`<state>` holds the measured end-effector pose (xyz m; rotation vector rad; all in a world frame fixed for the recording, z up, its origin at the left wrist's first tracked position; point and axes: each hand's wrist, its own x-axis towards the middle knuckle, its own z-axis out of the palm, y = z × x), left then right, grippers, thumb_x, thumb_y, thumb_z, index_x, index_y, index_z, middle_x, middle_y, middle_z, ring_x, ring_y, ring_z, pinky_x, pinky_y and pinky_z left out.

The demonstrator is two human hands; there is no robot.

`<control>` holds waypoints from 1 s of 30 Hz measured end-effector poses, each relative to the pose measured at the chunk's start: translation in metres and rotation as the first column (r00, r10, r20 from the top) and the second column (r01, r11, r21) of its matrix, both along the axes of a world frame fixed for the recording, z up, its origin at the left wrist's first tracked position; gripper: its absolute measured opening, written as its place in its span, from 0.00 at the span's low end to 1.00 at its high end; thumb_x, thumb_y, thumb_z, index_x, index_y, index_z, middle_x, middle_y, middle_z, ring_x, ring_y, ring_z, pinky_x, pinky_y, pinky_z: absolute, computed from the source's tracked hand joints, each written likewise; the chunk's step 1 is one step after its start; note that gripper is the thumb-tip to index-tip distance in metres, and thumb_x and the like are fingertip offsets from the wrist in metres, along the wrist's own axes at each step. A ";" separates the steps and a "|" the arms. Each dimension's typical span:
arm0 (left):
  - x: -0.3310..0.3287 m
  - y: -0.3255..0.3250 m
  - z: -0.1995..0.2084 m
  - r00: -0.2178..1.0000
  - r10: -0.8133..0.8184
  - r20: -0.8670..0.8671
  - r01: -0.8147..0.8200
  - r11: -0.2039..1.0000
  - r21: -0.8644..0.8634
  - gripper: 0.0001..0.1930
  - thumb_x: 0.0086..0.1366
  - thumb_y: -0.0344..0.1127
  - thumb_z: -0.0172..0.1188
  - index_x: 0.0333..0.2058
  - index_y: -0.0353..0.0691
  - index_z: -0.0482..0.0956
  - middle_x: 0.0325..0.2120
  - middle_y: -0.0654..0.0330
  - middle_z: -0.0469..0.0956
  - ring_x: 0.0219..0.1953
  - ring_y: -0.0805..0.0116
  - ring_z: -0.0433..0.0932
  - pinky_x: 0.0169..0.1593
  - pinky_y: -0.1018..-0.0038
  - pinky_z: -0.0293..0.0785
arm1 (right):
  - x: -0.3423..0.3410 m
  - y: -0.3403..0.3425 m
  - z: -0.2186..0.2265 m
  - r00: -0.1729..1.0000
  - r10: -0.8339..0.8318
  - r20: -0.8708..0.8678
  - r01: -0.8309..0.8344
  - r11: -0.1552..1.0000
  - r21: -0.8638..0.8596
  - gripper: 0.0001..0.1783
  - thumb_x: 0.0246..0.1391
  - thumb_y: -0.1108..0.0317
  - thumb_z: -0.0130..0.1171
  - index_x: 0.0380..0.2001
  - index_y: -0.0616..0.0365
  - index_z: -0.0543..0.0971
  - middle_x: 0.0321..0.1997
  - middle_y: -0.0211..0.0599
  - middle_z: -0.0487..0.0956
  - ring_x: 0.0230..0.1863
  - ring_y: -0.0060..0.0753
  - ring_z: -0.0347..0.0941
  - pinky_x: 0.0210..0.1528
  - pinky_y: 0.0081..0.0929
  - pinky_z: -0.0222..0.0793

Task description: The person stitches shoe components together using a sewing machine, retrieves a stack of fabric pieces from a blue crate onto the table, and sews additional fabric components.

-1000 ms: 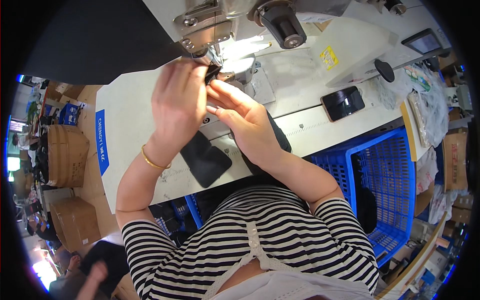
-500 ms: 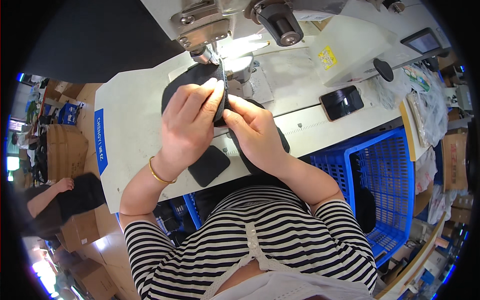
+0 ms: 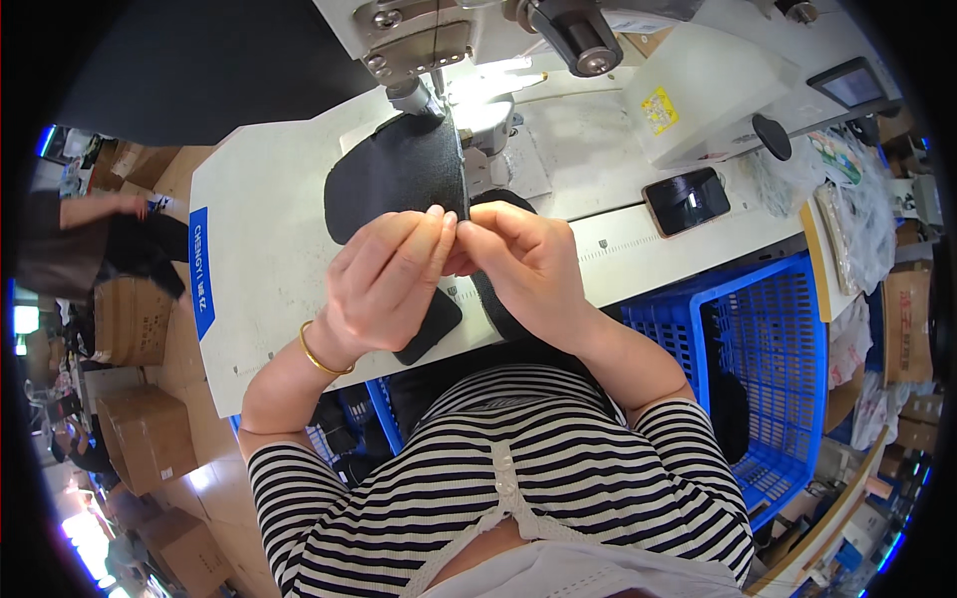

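Note:
A black fabric piece (image 3: 394,171) with a rounded left side lies on the white sewing machine table (image 3: 264,259). Its far end sits at the presser foot (image 3: 417,100) of the sewing machine, under a bright lamp. My left hand (image 3: 384,284) pinches the near end of its straight right edge between thumb and fingertips. Close beside it, my right hand (image 3: 533,274) is closed on the same edge, fingers curled. Another black fabric piece (image 3: 431,327) lies partly below my left hand. More dark fabric (image 3: 498,307) shows beneath my right hand, largely covered.
A phone (image 3: 688,201) rests on the table to the right, near clear plastic bags (image 3: 852,219). Below the table's right edge stands a blue plastic basket (image 3: 763,379) with dark material inside. Cardboard boxes (image 3: 148,434) and another person (image 3: 95,234) are at the left.
Both hands have come toward me along the fabric edge, and the piece now lies flatter with more of its surface showing. At the left, the other person has moved farther away.

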<state>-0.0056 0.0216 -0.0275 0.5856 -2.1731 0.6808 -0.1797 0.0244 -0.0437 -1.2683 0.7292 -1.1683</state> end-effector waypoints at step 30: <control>0.008 -0.062 0.005 0.993 0.035 -0.114 -0.044 0.996 -0.081 0.15 0.37 0.21 0.62 0.30 0.29 0.82 0.32 0.57 0.81 0.36 0.62 0.80 0.37 0.70 0.79 | 0.007 -0.040 0.001 0.995 0.011 0.101 -0.016 0.999 0.051 0.12 0.63 0.69 0.51 0.33 0.64 0.81 0.22 0.35 0.82 0.17 0.12 0.68 0.20 0.14 0.63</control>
